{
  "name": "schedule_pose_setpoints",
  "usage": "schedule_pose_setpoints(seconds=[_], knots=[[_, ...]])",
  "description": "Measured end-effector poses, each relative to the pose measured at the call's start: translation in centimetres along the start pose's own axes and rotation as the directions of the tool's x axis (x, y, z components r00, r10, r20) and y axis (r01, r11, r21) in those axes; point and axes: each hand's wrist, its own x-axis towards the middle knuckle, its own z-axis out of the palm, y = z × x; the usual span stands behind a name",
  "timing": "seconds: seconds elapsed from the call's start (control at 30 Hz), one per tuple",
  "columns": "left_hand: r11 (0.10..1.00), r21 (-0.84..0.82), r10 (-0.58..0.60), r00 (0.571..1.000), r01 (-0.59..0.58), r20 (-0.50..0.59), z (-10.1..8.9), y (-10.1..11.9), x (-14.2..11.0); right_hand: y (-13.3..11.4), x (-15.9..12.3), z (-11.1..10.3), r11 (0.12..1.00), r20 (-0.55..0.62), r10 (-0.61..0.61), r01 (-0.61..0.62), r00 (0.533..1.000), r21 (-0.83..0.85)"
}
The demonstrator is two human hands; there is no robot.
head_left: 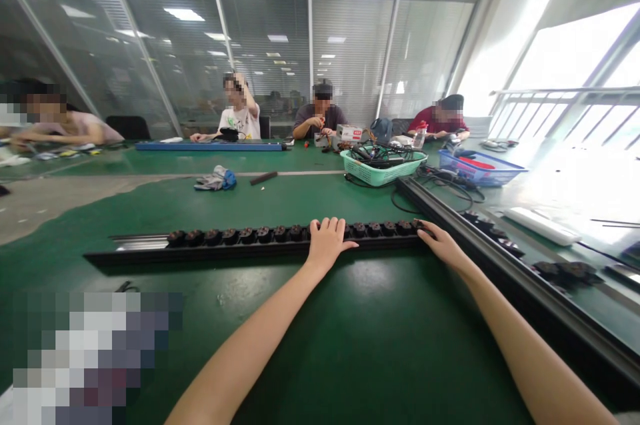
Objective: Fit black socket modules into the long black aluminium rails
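Note:
A long black metal channel lies across the green table in front of me, fitted with a row of round black socket modules. My left hand lies over the middle of the row, its fingers across the sockets and its thumb stretched out to the right. At the right end my right hand has its fingers closed on the last socket module. Its fingertips are partly hidden. The channel's left end holds no sockets and shows bare metal.
Another long black channel runs diagonally on the right, with loose sockets beyond it. Farther back are a green basket of cables, a blue basket and a glove. Several people sit across the table.

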Motion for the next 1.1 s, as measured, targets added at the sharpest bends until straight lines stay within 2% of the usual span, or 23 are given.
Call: schedule_pose_setpoints(seconds=[0.27, 0.43, 0.63, 0.77, 0.97, 1.1], knots=[[0.999, -0.051, 0.012, 1.000, -0.011, 0.014, 0.4, 1.8, 1.5, 1.3, -0.3, -1.9, 0.997, -0.059, 0.078, -0.076, 0.995, 0.031], [0.995, -0.094, 0.023, 0.998, -0.018, 0.055, -0.3, 1.9, 1.8, 1.1, -0.5, -2.2, 0.998, -0.098, 0.070, -0.068, 0.993, 0.017], [0.998, -0.043, 0.043, 0.998, -0.044, -0.041, -1.6, -0.7, -0.8, 0.0, -0.9, -1.7, 0.997, -0.111, 0.045, -0.051, 0.993, -0.051], [0.998, -0.011, -0.064, 0.995, 0.063, -0.075, -1.5, -2.5, -3.0, -0.9, -1.1, -1.4, 0.990, -0.179, 0.076, -0.095, 0.981, -0.100], [0.994, -0.063, -0.098, 0.988, 0.091, -0.120, -1.2, -3.1, -4.8, -1.6, -1.4, -0.9, 0.980, -0.255, 0.122, -0.158, 0.959, -0.124], [0.988, -0.120, -0.113, 0.986, 0.098, -0.125, -1.0, -3.1, -5.8, -1.5, -2.8, -0.3, 0.964, -0.321, 0.176, -0.229, 0.931, -0.137]])
